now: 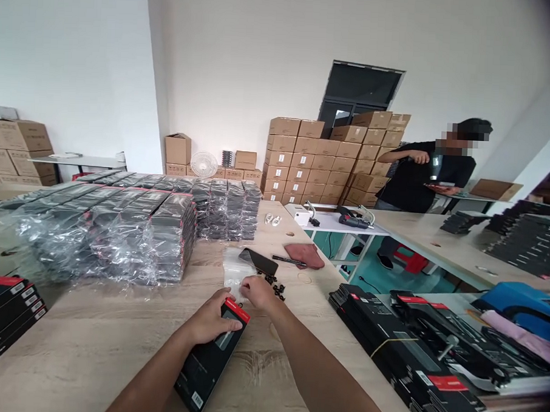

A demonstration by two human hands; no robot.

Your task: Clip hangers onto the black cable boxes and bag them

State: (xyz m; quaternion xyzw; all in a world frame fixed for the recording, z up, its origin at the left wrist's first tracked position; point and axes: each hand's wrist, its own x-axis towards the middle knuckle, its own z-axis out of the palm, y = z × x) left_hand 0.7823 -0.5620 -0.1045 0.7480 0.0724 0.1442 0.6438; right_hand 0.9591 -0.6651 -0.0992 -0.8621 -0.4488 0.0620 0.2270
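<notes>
Your left hand point(213, 322) lies over the red end of the black box point(206, 367), fingers pressed together, holding it flat on the table point(91, 344). Your right hand point(258, 290) pinches the clear bag point(233, 268) just beyond that end. Whether the bag's mouth is open, I cannot tell.

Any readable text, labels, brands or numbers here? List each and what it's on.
No text is legible.
Sticker on the black box under the left hand: too small.
Labels on the stacked cartons: blurred.
Stickers on the boxes at right: blurred.
</notes>
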